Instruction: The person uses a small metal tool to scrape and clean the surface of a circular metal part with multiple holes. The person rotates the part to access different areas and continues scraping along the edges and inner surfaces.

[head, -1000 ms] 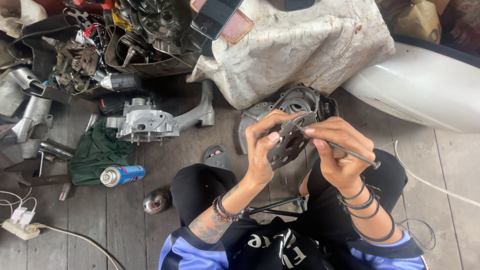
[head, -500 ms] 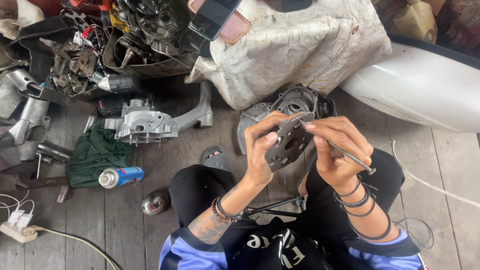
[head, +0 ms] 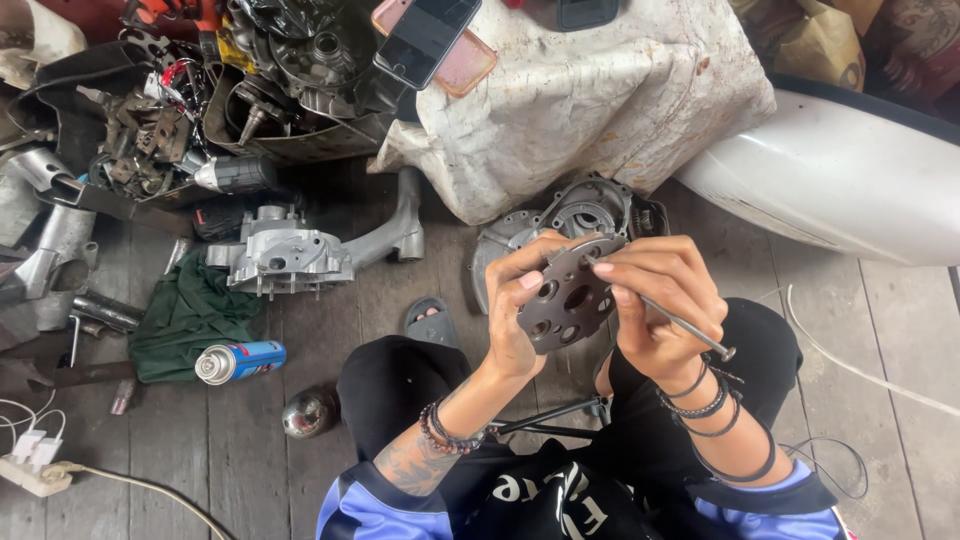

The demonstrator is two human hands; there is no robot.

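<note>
Weathered grey wooden plank floor (head: pixel 250 470), cluttered with metal engine parts (head: pixel 285 262), green rag (head: pixel 185 315), blue spray can (head: pixel 240 360), white power strip (head: pixel 30 470), stained cloth-covered bundle (head: pixel 590 110), soft even daylight

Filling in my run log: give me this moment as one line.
left hand: holds round dark perforated metal plate | right hand: holds thin metal rod at plate | below: wooden plank floor
</note>
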